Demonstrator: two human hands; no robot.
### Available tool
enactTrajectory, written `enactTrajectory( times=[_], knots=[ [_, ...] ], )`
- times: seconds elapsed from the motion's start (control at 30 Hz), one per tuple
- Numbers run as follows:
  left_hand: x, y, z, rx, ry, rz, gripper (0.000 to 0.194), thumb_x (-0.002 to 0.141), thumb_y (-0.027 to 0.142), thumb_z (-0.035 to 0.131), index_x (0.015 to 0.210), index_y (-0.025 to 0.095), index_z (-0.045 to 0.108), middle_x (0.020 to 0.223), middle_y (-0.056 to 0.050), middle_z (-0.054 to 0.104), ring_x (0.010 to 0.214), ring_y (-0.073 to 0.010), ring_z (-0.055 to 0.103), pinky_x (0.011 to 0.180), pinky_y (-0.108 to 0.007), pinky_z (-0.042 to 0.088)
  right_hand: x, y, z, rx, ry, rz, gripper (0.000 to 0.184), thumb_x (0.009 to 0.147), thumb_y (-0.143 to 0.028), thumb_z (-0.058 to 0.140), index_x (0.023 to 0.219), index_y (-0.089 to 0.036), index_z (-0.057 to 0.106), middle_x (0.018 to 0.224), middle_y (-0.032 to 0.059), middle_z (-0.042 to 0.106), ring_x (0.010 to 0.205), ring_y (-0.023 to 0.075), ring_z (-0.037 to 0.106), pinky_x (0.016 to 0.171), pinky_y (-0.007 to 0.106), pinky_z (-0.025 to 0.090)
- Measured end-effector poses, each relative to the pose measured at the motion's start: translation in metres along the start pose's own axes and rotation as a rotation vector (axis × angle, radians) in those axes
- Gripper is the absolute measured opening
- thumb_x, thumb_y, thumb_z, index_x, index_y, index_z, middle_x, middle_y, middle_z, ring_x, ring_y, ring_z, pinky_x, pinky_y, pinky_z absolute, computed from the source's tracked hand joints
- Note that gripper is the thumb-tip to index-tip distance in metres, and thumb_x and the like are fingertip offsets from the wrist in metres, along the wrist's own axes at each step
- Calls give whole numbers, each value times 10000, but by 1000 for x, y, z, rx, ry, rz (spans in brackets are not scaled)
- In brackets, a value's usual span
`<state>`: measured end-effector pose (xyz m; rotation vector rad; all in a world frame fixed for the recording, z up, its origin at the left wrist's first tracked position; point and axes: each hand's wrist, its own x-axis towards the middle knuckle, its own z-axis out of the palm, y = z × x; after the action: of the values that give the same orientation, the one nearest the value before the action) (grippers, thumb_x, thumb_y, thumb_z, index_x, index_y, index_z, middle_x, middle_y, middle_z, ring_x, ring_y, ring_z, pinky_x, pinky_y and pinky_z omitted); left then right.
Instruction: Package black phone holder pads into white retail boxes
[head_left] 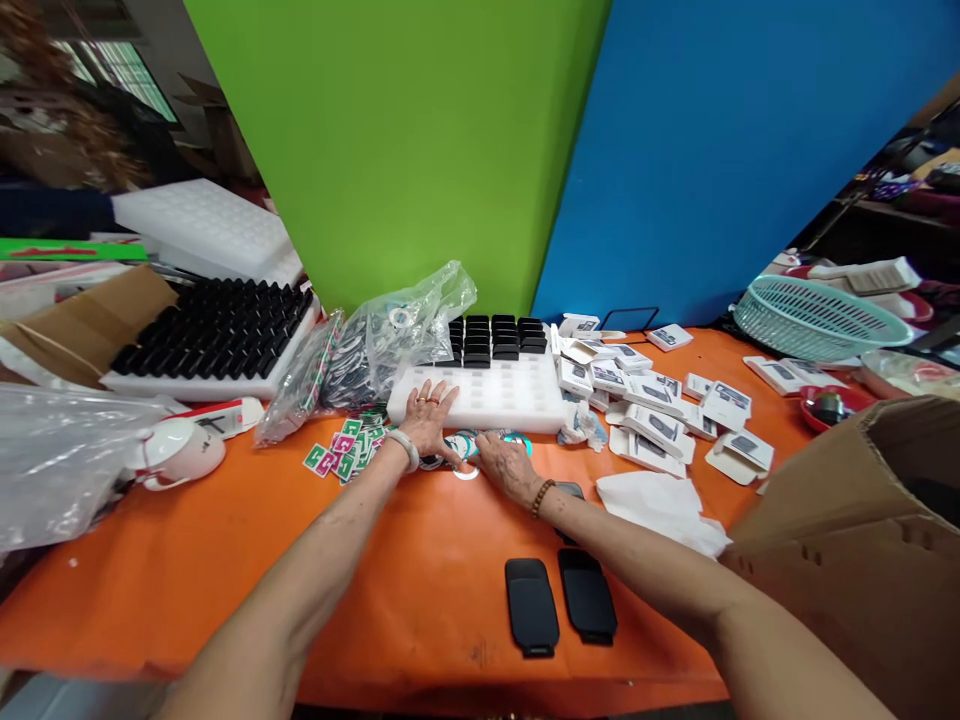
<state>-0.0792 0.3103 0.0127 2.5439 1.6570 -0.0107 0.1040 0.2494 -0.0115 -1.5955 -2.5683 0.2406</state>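
My left hand (429,425), with a bracelet and rings, is spread open over the near left edge of a white foam tray (517,395). Black flat-topped pieces (491,340) stand in the tray's back rows. My right hand (508,468), with a beaded bracelet, has its fingers bent together over round teal-and-white stickers (517,442) by the tray's front edge; its fingertips are partly hidden. A white ring-shaped piece (466,473) lies between the hands. Near my right forearm are two black, rounded flat devices (532,607), and a third sits partly under the arm.
Small pink and green cards (349,447) lie left of my left hand, beside plastic bags (367,360). Small white boxes (652,425) are heaped at right, near a cardboard box (847,540). Another tray of black pieces (217,330) and a white cup (180,453) stand at left.
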Motion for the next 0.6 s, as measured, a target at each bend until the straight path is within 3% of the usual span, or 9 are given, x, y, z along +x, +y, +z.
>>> enactTrajectory(
  times=[0.1,0.2,0.37,0.47,0.6],
  knots=[
    [0,-1,2,5,1,-13,1389,348,664,806,1496,177,194,1555,-195,193,1431,-417,80,1132,-551,51,10,-1,-16,49,24,21,137,890,-302,562,871,-183,628,839,90,679,729,201,629,581,254,383],
    [1,-2,5,7,15,-30,1348,377,638,814,1494,187,209,1557,-181,203,1435,-402,84,1137,-539,53,36,19,-48,105,96,66,201,912,-326,521,810,-187,623,729,48,663,676,172,611,577,240,382],
    [3,-4,12,15,60,-27,1318,381,644,810,1483,183,252,1544,-183,240,1429,-413,103,1137,-539,52,102,75,-101,150,290,209,193,914,-220,458,1020,-139,597,1008,132,642,843,199,589,693,289,423],
    [5,-5,13,15,67,-23,1308,381,648,807,1480,196,261,1538,-184,254,1424,-419,120,1134,-545,54,132,99,-108,190,267,199,112,794,-160,598,893,-146,649,935,97,664,805,192,590,676,275,419],
    [6,-3,10,12,38,-32,1314,381,651,808,1481,184,262,1539,-189,248,1422,-425,118,1134,-544,67,145,114,-108,268,231,144,33,674,-136,683,686,-163,669,691,16,663,707,166,588,635,242,400]
  ],
)
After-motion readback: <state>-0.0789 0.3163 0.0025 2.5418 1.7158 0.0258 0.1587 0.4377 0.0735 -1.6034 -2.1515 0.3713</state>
